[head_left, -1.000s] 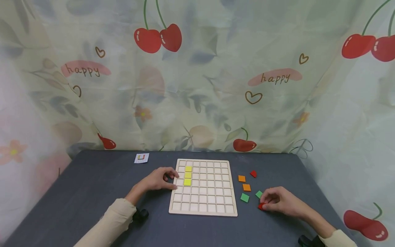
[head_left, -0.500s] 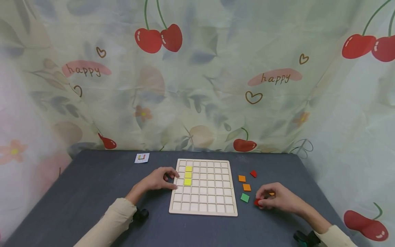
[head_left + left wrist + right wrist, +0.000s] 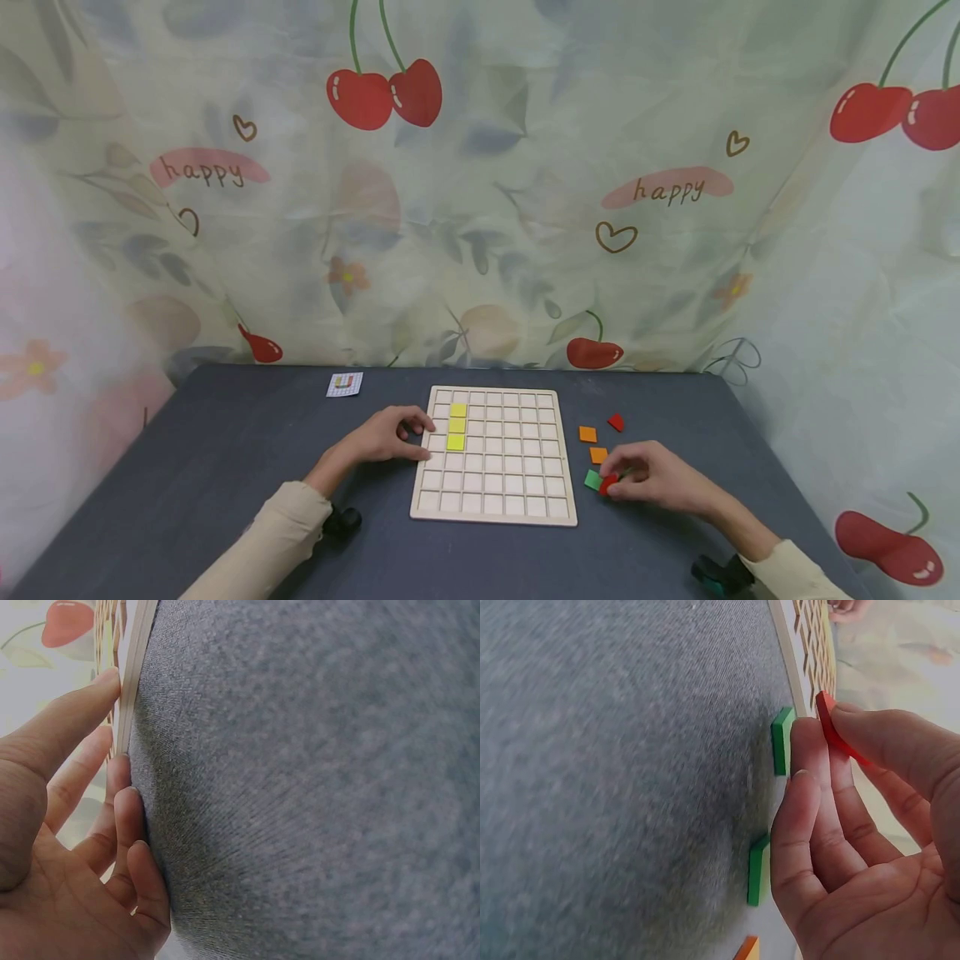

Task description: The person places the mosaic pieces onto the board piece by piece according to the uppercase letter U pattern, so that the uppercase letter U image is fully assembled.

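Note:
A light wooden grid board (image 3: 534, 498) lies on the dark cloth, with three yellow square tiles (image 3: 456, 425) in a column in its left part. My left hand (image 3: 384, 435) rests at the board's left edge. Its thumb and fingertips touch the rim in the left wrist view. Between thumb and fingers, my right hand (image 3: 663, 477) pinches a small red tile (image 3: 827, 716), right of the board. From the head view this tile overlaps a green square tile (image 3: 592, 480). In the right wrist view a second green tile (image 3: 758, 874) lies below the fingers.
Orange square tiles (image 3: 588, 434) and a red triangular tile (image 3: 616, 422) lie right of the board. A small printed card (image 3: 344, 384) is at the table's back left. A patterned curtain (image 3: 480, 208) hangs behind the table.
My right hand has moved left with the red tile, from beside the farther green tile to the green tile nearer the board. My left hand and the board have stayed put.

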Demonstrator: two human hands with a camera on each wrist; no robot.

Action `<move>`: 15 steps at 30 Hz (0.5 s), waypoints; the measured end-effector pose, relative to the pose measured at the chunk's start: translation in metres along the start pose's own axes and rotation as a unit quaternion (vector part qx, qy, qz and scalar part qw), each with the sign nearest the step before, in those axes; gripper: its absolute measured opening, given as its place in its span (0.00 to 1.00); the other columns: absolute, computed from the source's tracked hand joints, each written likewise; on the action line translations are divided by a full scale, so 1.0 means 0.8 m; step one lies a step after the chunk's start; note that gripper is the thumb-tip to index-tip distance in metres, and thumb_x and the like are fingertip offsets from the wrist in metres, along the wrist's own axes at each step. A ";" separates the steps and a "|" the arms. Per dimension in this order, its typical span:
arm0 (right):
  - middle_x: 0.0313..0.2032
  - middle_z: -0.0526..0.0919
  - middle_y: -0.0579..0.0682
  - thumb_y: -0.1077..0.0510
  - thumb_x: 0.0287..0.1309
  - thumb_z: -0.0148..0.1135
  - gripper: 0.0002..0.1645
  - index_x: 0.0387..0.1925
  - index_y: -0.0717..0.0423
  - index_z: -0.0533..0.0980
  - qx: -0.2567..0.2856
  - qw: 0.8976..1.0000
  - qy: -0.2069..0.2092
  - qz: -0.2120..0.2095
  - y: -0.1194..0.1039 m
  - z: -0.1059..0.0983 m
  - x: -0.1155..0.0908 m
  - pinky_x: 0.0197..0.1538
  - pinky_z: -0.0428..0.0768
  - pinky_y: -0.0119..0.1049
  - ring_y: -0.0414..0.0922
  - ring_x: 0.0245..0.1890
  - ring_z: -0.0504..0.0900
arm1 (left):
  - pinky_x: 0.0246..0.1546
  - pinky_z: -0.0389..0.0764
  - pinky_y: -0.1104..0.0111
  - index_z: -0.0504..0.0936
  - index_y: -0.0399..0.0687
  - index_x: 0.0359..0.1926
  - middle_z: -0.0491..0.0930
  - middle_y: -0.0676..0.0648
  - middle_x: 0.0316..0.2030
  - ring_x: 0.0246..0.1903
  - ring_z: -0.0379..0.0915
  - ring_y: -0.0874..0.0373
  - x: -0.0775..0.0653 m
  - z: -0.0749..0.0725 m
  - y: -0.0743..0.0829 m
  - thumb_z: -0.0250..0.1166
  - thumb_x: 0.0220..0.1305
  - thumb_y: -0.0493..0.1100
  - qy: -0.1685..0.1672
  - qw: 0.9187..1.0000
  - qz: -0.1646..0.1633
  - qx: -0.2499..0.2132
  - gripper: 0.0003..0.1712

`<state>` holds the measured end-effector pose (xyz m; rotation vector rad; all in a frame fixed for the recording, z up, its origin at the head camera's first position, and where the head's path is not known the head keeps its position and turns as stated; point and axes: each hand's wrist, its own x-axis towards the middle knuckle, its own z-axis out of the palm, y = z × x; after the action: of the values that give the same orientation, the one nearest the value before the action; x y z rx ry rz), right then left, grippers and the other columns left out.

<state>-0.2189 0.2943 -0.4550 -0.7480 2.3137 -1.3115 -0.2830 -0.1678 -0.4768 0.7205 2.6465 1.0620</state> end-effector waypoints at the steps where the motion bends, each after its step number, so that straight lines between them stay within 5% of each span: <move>1: 0.40 0.85 0.53 0.63 0.63 0.70 0.11 0.46 0.62 0.82 0.002 1.000 0.000 -0.002 -0.001 0.001 0.001 0.39 0.82 0.37 0.48 0.36 0.83 | 0.44 0.73 0.59 0.84 0.46 0.48 0.76 0.50 0.40 0.39 0.70 0.55 0.000 0.000 0.000 0.79 0.56 0.44 0.000 1.000 0.000 0.000 0.20; 15: 0.41 0.85 0.53 0.63 0.64 0.70 0.12 0.47 0.64 0.82 0.016 1.000 -0.002 -0.024 -0.010 0.017 0.027 0.40 0.82 0.38 0.51 0.35 0.84 | 0.44 0.73 0.59 0.84 0.46 0.48 0.76 0.50 0.40 0.40 0.71 0.54 0.000 -0.001 0.001 0.80 0.56 0.44 -0.002 1.000 -0.002 -0.002 0.20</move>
<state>-0.2257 0.2684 -0.4560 -0.7997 2.2801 -1.3625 -0.2830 -0.1674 -0.4758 0.7169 2.6406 1.0623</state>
